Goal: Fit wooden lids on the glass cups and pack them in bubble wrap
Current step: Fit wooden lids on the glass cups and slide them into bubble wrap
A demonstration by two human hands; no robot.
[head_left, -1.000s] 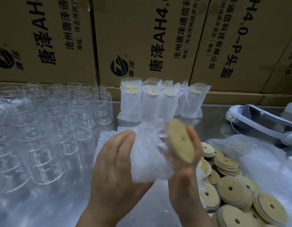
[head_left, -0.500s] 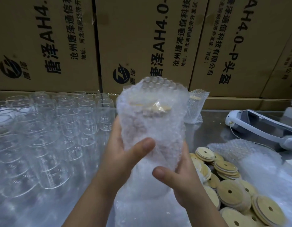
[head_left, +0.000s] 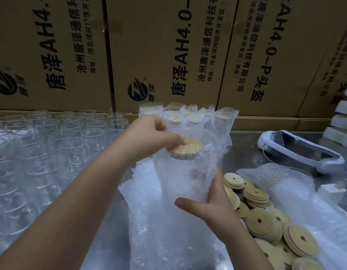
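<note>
1. My left hand (head_left: 157, 133) reaches in from the near left, its fingers curled and pinching the top of a bubble wrap sleeve (head_left: 213, 147), the fingertips touching the wooden lid (head_left: 185, 148) inside.
2. My right hand (head_left: 213, 207) grips the lower right side of the glass cup (head_left: 186, 178) through the sleeve. The thumb stretches across the front, and the fingers are hidden behind the wrap.
3. The cup stands roughly upright in the middle of the view, held above the bench (head_left: 244, 145), with the lid seated on its mouth. The lid tilts slightly towards me.
4. More loose bubble wrap (head_left: 159, 234) trails down from the sleeve onto the near bench.
5. Bare glass cups (head_left: 51, 149) stand in rows across the left side, mouths up.
6. A cluster of wrapped cups (head_left: 190, 117), each with a lid showing at the top, stands just beyond the held one, against the cardboard boxes (head_left: 168, 55).
7. Spare wooden lids (head_left: 266, 221) lie heaped at the near right, each with a small hole.
8. A pile of bubble wrap bags (head_left: 285, 184) lies right of the lids. A white device (head_left: 297, 151) sits further back, and white foam blocks (head_left: 344, 117) are stacked at the far right edge.
</note>
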